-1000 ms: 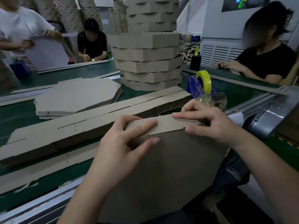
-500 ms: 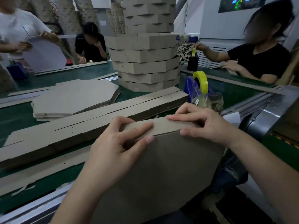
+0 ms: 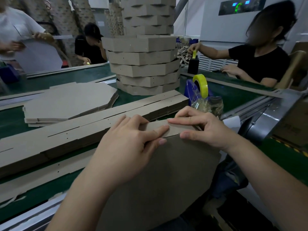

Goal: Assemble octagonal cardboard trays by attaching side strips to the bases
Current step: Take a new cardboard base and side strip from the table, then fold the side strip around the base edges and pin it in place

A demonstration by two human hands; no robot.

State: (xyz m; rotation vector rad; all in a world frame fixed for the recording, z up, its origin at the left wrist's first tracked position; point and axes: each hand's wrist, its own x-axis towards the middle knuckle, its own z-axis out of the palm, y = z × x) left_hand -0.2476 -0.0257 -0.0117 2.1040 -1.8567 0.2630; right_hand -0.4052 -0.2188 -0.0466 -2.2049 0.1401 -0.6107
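A brown cardboard base (image 3: 168,177) leans from my lap against the table edge. Along its top edge lies a side strip flap (image 3: 176,129). My left hand (image 3: 126,147) pinches that flap against the base, fingers on top and thumb below. My right hand (image 3: 201,125) pinches the same flap just to the right, fingertips almost meeting the left hand's. A pile of flat side strips (image 3: 70,134) lies across the table in front of me. Flat octagonal bases (image 3: 70,100) are stacked behind it.
A tall stack of finished octagonal trays (image 3: 143,64) stands mid-table. A blue tape dispenser with yellow tape (image 3: 199,88) sits right of it, beside a crumpled plastic bag (image 3: 208,105). People work at the far left, back and right. The green conveyor (image 3: 13,119) has metal rails.
My two hands have slid closer together along the flap, the left hand moving right. The person at the right has reached out to a tape roll behind the stack.
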